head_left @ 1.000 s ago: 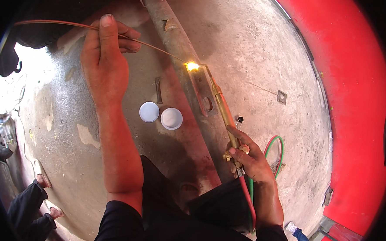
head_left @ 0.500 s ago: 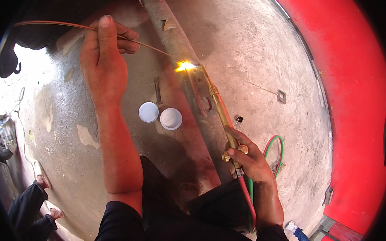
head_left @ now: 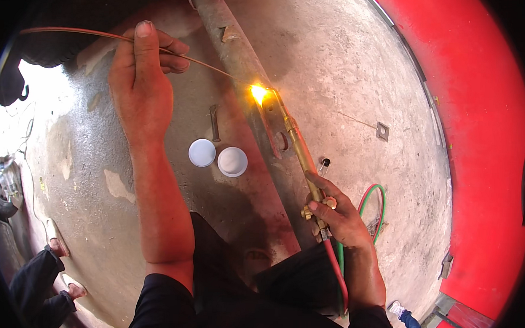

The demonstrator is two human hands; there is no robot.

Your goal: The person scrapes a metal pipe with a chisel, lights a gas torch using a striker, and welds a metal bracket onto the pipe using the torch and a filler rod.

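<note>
Pinched in my left hand [head_left: 142,80] is a long thin copper-coloured filler rod [head_left: 205,65], its far end reaching the bright flame. My right hand [head_left: 340,212] is wrapped round the brass handle of a gas torch [head_left: 302,151] with small valve knobs. The torch tip points at a long metal beam [head_left: 239,47] lying across the floor, and a yellow-white flame [head_left: 258,94] glows on it. Glare hides the exact spot where rod and metal meet. A narrow metal strip [head_left: 268,128] lies along the beam below the flame.
Left of the beam lie a round white tub [head_left: 233,162], a white lid [head_left: 202,152] and a bolt-like metal piece [head_left: 215,123]. Red and green hoses [head_left: 383,212] trail from the torch. A square plate [head_left: 383,132] sits rightward. Another person's feet [head_left: 62,248] show lower left.
The flame's glow has shifted slightly right and turned more orange, spreading downward. The torch tip has moved very slightly; both hands hold almost the same places.
</note>
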